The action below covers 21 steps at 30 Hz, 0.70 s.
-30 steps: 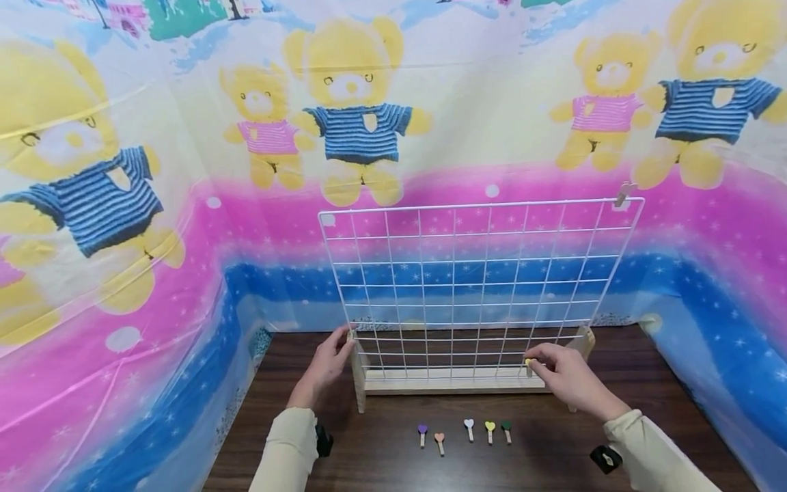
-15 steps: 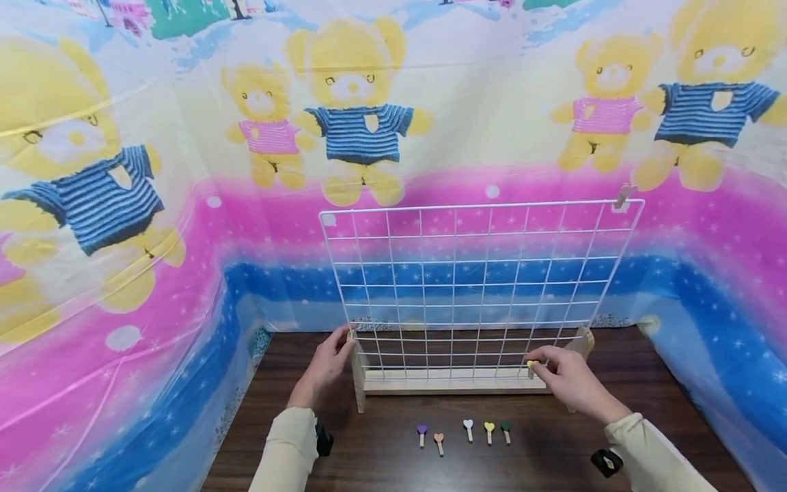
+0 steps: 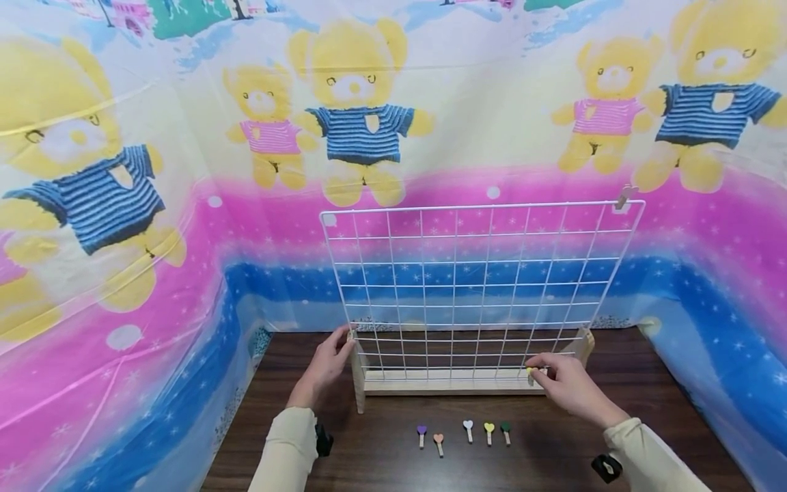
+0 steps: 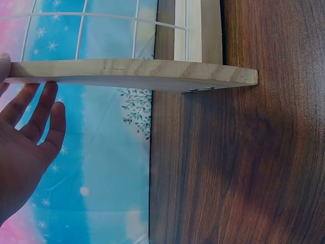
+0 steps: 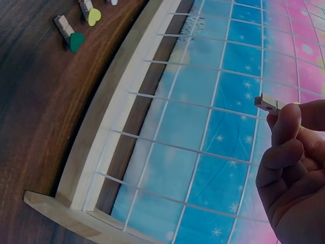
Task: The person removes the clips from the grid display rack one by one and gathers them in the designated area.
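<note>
A white wire grid (image 3: 479,287) stands upright in a pale wooden stand (image 3: 451,384) on a dark wooden table (image 3: 615,403). My left hand (image 3: 341,343) rests with straight fingers against the stand's left post (image 4: 132,73); the left wrist view shows the left hand (image 4: 30,132) spread beside it. My right hand (image 3: 536,370) pinches a small yellow-headed wooden clip (image 3: 529,371) at the grid's lowest wires, right of centre. In the right wrist view the clip's wooden tail (image 5: 269,103) sticks out from the fingers of my right hand (image 5: 289,132), just in front of the wires (image 5: 203,107).
Several heart-headed clips lie in a row in front of the stand: purple (image 3: 421,431), orange (image 3: 438,439), white (image 3: 468,426), yellow (image 3: 489,428), green (image 3: 506,428). Another clip (image 3: 624,196) sits on the grid's top right corner. A bear-print plastic sheet (image 3: 184,205) walls the table.
My right hand has sunk slightly with the clip, toward the grid's bottom wire. The left hand has stayed at the post.
</note>
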Tool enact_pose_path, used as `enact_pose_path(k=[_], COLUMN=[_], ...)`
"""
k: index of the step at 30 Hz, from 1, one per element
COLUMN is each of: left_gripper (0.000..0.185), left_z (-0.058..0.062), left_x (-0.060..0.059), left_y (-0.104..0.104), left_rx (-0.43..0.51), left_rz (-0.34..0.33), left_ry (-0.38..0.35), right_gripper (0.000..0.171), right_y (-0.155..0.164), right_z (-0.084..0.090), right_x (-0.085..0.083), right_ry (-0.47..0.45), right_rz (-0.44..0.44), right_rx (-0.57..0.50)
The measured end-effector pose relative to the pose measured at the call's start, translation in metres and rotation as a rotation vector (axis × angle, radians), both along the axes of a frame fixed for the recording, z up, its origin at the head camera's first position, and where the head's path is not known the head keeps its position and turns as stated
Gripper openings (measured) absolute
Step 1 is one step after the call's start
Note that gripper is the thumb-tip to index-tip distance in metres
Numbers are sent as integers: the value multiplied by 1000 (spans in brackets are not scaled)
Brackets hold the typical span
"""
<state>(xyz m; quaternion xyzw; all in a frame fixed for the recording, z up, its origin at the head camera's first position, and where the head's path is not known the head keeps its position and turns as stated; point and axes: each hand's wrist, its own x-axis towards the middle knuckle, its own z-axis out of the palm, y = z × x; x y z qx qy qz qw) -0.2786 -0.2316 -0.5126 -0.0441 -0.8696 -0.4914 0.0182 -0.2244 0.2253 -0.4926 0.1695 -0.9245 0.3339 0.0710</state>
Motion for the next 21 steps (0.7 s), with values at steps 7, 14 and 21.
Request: enact_pose_path(k=[7, 14, 21], left_gripper=[37, 36, 36], left_z=[0, 0, 0], left_x=[1, 1, 0], left_y=[0, 0, 0], left_rx=[-4, -1, -3], left_rz=[3, 5, 0], left_ry=[1, -7, 5], right_gripper=[12, 10, 10], right_y=[-2, -3, -2], right_z=[-4, -8, -13], right_x=[3, 3, 4], right_ry=[-36, -10, -8], right_rz=[-12, -12, -1], right_rx=[2, 17, 18])
